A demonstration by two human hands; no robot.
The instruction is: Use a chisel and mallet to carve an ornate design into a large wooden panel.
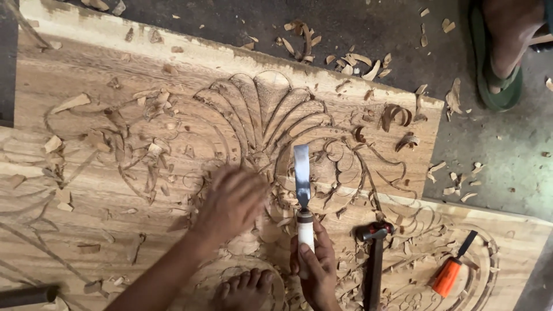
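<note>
Flanking hammer [374, 253], orange-handled tool [451, 272], shavings [351, 62]

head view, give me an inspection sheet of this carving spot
surface: wooden panel lying flat on the floor, cut with a fan-shaped relief carving and scroll lines.
job's things: wide-bladed chisel with a white handle, blade pointing away over the carving.
clutter: wood shavings spread over panel and floor; hammer and orange-handled chisel lying on the panel to the right.
grippers: right hand closed on the chisel handle; left hand blurred, palm down on the carving.
cables: nothing seen.
surroundings: dark floor; the person's bare foot on the panel; another person's foot in a green sandal at upper right.
</note>
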